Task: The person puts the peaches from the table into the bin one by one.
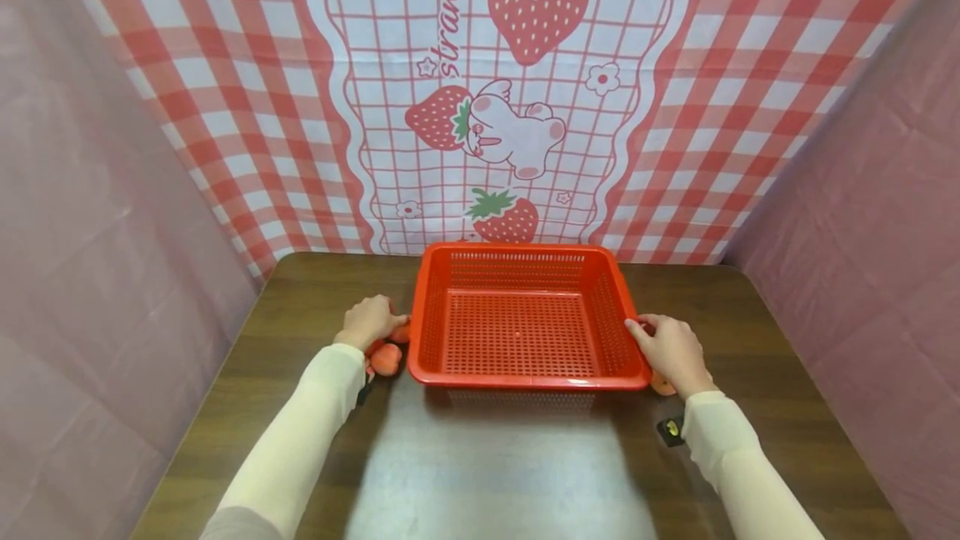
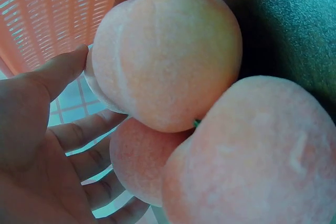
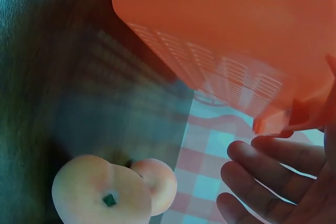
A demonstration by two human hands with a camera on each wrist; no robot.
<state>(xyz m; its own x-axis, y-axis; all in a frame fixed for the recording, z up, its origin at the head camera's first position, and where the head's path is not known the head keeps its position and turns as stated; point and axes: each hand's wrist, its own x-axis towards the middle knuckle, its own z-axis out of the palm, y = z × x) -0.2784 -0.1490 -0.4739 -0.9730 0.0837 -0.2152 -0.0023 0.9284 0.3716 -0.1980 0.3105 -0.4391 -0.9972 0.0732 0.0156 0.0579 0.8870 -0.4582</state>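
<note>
A red plastic basket (image 1: pixel 517 383) with slotted walls stands at the far middle of the table, nothing inside. My right hand (image 1: pixel 675 352) holds its right rim, thumb on top; in the right wrist view the fingers (image 3: pixel 283 177) extend below the handle. My left hand (image 1: pixel 369 322) is at the basket's left side, beside several peaches (image 1: pixel 386 359). In the left wrist view its fingers are spread and the thumb tip meets the edge of a peach (image 2: pixel 173 56). Below the right hand lie two peaches, a larger one (image 3: pixel 105 192) and a smaller one (image 3: pixel 160 184).
The brown wooden table (image 1: pixel 315 473) ends at a strawberry-patterned checked cloth (image 1: pixel 255 90) behind the basket. Pink curtains (image 1: pixel 97 273) hang at both sides. A small black device (image 1: pixel 670 431) is at the right wrist.
</note>
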